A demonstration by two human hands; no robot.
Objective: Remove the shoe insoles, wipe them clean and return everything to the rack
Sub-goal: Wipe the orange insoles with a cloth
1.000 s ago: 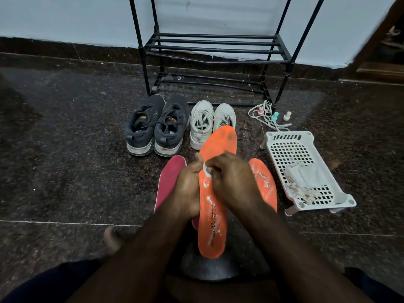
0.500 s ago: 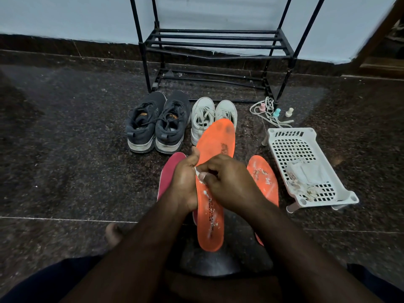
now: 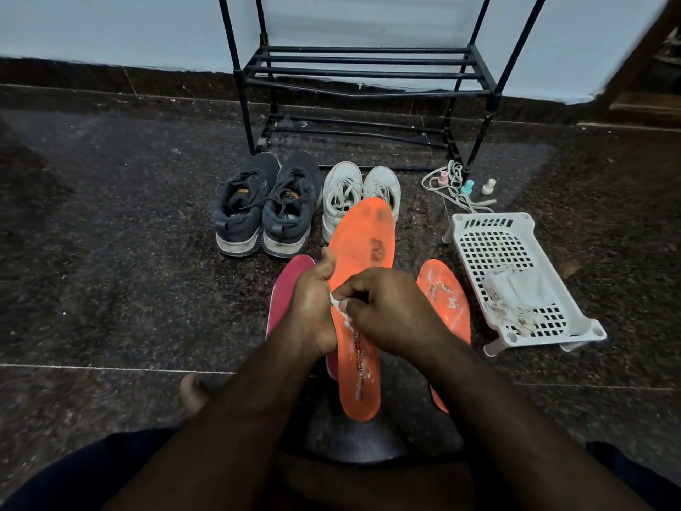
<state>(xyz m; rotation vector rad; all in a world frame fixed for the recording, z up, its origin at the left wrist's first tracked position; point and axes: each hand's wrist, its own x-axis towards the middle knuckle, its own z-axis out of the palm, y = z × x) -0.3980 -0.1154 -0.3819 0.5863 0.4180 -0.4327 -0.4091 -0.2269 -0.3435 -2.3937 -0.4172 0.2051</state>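
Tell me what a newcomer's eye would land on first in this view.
The bright orange insole held up at centre grabs the eye first: the left hand grips its edge while the right hand pinches a small white wipe against it. A second orange insole, speckled white, lies on the dark floor to the right, with a red insole to the left. Behind them stand dark sneakers and white sneakers before the black rack.

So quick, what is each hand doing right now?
Left hand: grips the long orange foam insole by its edge.
Right hand: pinches a small white wipe against that insole.
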